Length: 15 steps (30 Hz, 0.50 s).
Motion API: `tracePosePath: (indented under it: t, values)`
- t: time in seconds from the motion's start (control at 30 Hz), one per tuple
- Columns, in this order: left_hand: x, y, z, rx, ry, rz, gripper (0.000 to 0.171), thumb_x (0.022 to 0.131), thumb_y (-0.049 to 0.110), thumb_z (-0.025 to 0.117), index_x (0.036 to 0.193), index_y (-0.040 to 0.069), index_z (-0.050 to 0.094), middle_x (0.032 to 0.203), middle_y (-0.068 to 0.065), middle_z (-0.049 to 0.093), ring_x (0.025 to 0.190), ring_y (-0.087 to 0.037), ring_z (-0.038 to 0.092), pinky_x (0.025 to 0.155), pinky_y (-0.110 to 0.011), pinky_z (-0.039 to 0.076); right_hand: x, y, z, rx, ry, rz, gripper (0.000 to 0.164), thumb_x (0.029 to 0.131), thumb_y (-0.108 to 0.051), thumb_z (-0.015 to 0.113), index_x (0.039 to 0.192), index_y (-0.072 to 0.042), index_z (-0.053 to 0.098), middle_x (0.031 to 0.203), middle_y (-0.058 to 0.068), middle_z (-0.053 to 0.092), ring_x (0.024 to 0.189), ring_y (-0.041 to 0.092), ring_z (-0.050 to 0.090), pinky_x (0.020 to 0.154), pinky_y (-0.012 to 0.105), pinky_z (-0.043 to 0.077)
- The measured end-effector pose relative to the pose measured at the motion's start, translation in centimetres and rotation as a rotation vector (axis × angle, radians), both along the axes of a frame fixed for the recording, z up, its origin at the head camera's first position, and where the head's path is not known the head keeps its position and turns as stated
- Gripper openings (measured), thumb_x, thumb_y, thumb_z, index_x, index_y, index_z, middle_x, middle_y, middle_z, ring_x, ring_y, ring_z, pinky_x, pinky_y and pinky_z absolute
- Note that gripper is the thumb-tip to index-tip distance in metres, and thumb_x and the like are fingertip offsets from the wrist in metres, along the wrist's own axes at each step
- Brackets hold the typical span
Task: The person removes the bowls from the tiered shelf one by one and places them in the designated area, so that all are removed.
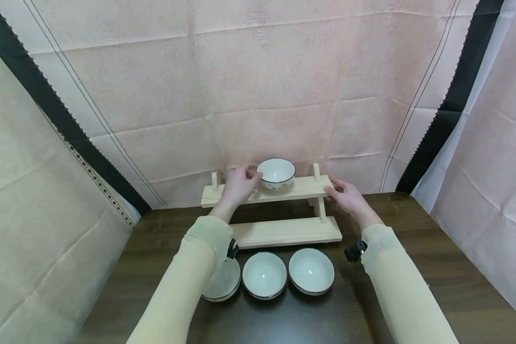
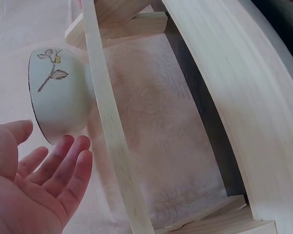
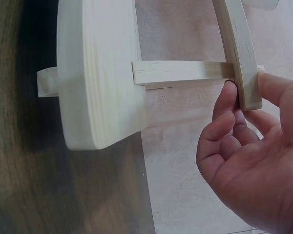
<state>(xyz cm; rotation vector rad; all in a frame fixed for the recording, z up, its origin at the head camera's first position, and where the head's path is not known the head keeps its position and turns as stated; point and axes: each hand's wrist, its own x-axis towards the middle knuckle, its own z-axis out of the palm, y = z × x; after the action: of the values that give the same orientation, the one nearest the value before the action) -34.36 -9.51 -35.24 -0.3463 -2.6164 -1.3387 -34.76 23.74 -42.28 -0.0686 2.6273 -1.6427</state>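
Observation:
On the upper board of a two-tier wooden rack (image 1: 288, 231) sits a white bowl (image 1: 276, 172) with a dark rim. Its side carries a painted leafy sprig, seen on the bowl (image 2: 63, 97) in the left wrist view. My left hand (image 1: 241, 185) is at the bowl's left side, fingers loosely bent and not wrapped round it; whether the fingertips touch is hard to tell. At the rack's right end, my right hand (image 1: 347, 196) pinches the upper board (image 3: 248, 83) between thumb and fingers.
Three white bowls stand in a row before the rack: a left one (image 1: 224, 281) partly behind my left sleeve, a middle one (image 1: 264, 274) and a right one (image 1: 311, 270). All rest on a dark wooden table (image 1: 413, 239). Pale cloth (image 1: 262, 86) hangs behind and at both sides.

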Motion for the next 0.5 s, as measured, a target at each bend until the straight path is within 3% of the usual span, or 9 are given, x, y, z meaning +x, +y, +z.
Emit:
tracePosePath:
  t: [0.2, 0.33, 0.5]
  values:
    - [0.06, 0.05, 0.05, -0.002, -0.01, -0.023, 0.051, 0.105, 0.025, 0.069, 0.147, 0.0, 0.058, 0.105, -0.014, 0.071, 0.093, -0.029, 0.071, 0.092, -0.039, 0.058, 0.14, -0.07, -0.07, -0.004, -0.007, -0.01, 0.068, 0.113, -0.034, 0.055, 0.171, -0.014, 0.026, 0.152, 0.025, 0.055, 0.118, 0.028, 0.065, 0.093, 0.044, 0.049]
    - [-0.06, -0.16, 0.04, 0.028, -0.043, -0.045, 0.054, 0.104, 0.025, 0.07, 0.15, -0.001, 0.055, 0.104, -0.015, 0.069, 0.09, -0.034, 0.074, 0.077, -0.034, 0.059, 0.12, -0.13, -0.08, -0.005, -0.006, -0.01, 0.068, 0.113, -0.034, 0.055, 0.171, -0.014, 0.026, 0.152, 0.024, 0.055, 0.115, 0.025, 0.065, 0.093, 0.044, 0.049]
    - [-0.63, -0.16, -0.11, 0.084, -0.141, -0.074, 0.06, 0.105, 0.028, 0.071, 0.155, 0.003, 0.05, 0.106, -0.014, 0.066, 0.088, -0.04, 0.072, 0.06, -0.027, 0.052, 0.17, -0.05, -0.01, -0.013, -0.017, -0.006, 0.069, 0.114, -0.036, 0.054, 0.172, -0.015, 0.024, 0.155, 0.025, 0.052, 0.124, 0.032, 0.062, 0.099, 0.049, 0.047]
